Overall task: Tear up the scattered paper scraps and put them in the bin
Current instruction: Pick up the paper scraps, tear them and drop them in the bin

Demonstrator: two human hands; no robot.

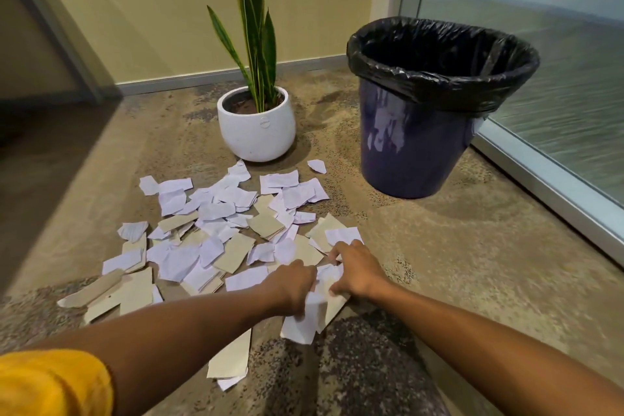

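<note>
Several white and tan paper scraps (216, 233) lie scattered over the carpet in front of me. My left hand (295, 284) and my right hand (356, 268) are side by side at the near right edge of the pile, both closed on one bunch of paper scraps (304, 317) that hangs down between them. A dark blue bin (415, 145) lined with a black bag (439, 54) stands upright to the far right of the pile, its mouth open and its inside dark.
A white pot (256, 125) holding a tall green plant stands just behind the pile, left of the bin. A yellow wall (152, 10) runs behind. A glass partition with a metal frame (553, 186) borders the right. One tan scrap (233, 358) lies close to me.
</note>
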